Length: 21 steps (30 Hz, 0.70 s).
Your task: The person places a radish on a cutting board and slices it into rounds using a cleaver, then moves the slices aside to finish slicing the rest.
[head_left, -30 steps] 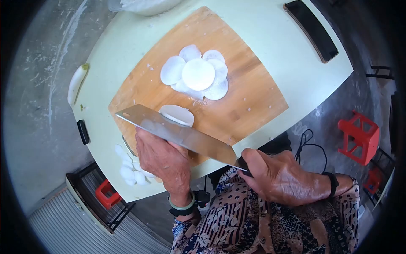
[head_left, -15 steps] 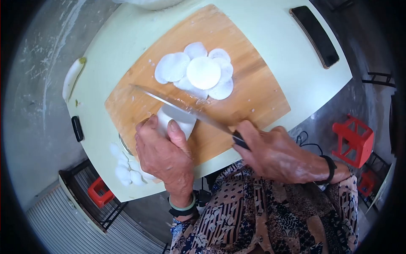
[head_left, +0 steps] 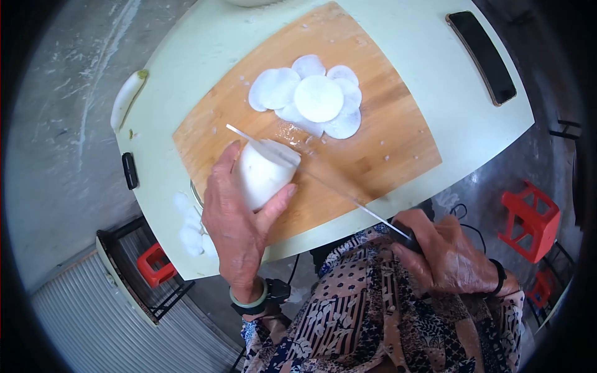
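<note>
My left hand (head_left: pixel 230 208) wraps round a thick white radish piece (head_left: pixel 264 180), thumb on its near side, and tips it so the cut end faces up and away. My right hand (head_left: pixel 444 255) grips the dark handle of a kitchen knife (head_left: pixel 373 214). The blade runs across to the radish; its tip shows beyond the far side, and its middle is smeared by motion at the cut end. Thin round radish slices (head_left: pixel 318 99) lie overlapping on the wooden cutting board (head_left: pixel 392 81), just beyond the radish piece. Wet bits dot the wood around them.
A whole white radish (head_left: pixel 127 99) and a small black object (head_left: pixel 129 171) lie at the table's left edge. More white pieces (head_left: pixel 191 237) sit left of my wrist. A phone (head_left: pixel 482 56) rests far right. Red stools (head_left: pixel 530 221) stand on the floor.
My right hand has pulled the knife back toward my body and to the right. My left hand has turned the radish piece more upright. The whole view has shifted slightly.
</note>
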Motion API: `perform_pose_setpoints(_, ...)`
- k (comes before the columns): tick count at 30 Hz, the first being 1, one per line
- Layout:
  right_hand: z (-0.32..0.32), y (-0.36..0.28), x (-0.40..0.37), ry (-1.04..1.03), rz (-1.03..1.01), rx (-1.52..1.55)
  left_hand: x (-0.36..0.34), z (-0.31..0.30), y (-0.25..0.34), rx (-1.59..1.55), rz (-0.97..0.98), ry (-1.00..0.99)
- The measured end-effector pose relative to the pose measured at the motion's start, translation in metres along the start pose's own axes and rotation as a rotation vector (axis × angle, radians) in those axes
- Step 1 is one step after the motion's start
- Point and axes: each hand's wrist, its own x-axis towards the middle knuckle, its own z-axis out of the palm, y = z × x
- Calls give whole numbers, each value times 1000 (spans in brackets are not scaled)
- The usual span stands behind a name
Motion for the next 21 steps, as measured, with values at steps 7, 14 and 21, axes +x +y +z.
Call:
perform_pose_setpoints(7,1,1,-7,-9,-67,60,-2,-7,8,66,-33,-87)
perform_pose_setpoints(14,4,5,-5,10,-112,45,-4,9,1,231,102,89)
perform_pose_setpoints(21,4,5,-5,-38,-79,32,-4,12,-5,261,39,103)
